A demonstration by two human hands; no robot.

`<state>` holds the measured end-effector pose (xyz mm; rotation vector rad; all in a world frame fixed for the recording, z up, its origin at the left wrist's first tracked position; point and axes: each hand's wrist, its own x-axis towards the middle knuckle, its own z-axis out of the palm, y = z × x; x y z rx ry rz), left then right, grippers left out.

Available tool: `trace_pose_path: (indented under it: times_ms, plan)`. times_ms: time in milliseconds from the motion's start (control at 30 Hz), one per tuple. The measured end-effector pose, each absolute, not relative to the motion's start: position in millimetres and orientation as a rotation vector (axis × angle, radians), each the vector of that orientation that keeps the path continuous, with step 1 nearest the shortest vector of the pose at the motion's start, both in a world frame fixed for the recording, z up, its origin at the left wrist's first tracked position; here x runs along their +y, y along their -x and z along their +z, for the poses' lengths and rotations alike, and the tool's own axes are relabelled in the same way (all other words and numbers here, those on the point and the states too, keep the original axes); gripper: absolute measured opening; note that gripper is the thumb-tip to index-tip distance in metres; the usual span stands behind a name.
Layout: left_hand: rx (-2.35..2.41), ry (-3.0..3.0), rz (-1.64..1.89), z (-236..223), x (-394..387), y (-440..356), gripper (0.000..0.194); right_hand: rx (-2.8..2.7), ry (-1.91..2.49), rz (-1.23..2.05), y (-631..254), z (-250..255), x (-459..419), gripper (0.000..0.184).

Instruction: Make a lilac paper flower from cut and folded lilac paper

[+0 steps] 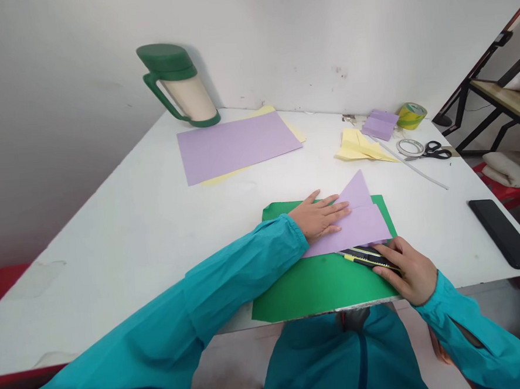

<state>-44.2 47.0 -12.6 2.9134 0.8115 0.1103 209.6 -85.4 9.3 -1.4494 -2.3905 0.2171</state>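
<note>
A folded sheet of purple paper (362,226) lies on a green mat (318,285) at the front of the table. My left hand (320,215) rests flat on the paper's left part, fingers spread. In my right hand (405,270) is a black and yellow utility knife (367,255), held between thumb and fingers. The knife lies low along the paper's near edge, its tip pointing left. Its blade end is at the paper's edge, and I cannot tell how far it goes under.
A green-lidded jug (187,87) stands at the back left beside flat purple sheets (239,146) over yellow ones. At the back right are a yellow folded paper plane (358,146), tape rolls (411,116), scissors (436,150) and a thin white strip (421,173). A black phone (504,232) lies at the right edge.
</note>
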Motion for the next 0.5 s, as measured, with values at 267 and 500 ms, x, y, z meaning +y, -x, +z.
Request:
trace_pose_path:
  times_ms: [267, 500]
  plan:
    - [0.817, -2.914, 0.099, -11, 46, 43, 0.054, -2.417, 1.425, 0.152, -207, 13, -84, 0.044]
    - [0.826, -2.908, 0.089, -10, 46, 43, 0.054, -2.439, 1.411, 0.078, -201, 14, -84, 0.046]
